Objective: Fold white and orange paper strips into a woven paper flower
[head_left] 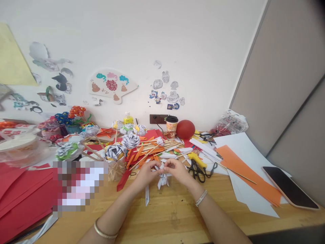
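Observation:
Both of my hands meet over the middle of the wooden table (172, 210). My left hand (146, 172) and my right hand (177, 169) pinch a small white folded paper piece (163, 178) between their fingertips. Points of the paper hang down below the fingers. A white paper strip (147, 196) lies on the table under my left wrist. Each wrist wears a bracelet.
Black scissors (198, 170) and a yellow glue gun (196, 158) lie right of my hands. Wooden sticks (152, 147), paper flowers (115, 151) and red sheets (22, 196) fill the left and back. Orange paper (243, 171), white sheets and a phone (289, 187) sit right. A cup (171, 127) and red ball (185, 129) stand by the wall.

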`<state>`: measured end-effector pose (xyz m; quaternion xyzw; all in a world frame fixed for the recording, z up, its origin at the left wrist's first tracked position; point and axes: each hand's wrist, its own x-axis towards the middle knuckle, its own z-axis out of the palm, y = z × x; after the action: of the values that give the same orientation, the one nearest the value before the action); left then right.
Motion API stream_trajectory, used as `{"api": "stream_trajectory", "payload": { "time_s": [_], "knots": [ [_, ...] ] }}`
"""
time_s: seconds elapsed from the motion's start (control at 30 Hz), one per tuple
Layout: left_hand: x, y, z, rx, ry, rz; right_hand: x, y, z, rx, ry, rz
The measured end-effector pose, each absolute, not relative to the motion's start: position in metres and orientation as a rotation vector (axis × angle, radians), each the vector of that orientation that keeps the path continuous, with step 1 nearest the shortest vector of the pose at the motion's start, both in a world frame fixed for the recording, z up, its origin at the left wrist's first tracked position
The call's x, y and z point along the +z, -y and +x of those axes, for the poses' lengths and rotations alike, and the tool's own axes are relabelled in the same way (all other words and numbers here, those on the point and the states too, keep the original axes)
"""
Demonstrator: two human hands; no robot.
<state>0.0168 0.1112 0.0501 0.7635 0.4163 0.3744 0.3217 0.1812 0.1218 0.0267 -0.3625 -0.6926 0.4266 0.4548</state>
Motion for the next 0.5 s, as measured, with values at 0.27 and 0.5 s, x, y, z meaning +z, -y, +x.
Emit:
{"api": "stream_trajectory", "payload": {
  "time_s": [0.27,0.5],
  "knots": [
    [0.0442,-0.1135,0.013,0.969,-1.164,2.243,0.0204,-0.125,0.1814,1.058,1.702,-0.949],
    [0.0435,-0.1108,0.0156,1.01,-1.357,2.452,0.021,-0.125,0.1812,1.157,1.67,-0.917]
  ]
}}
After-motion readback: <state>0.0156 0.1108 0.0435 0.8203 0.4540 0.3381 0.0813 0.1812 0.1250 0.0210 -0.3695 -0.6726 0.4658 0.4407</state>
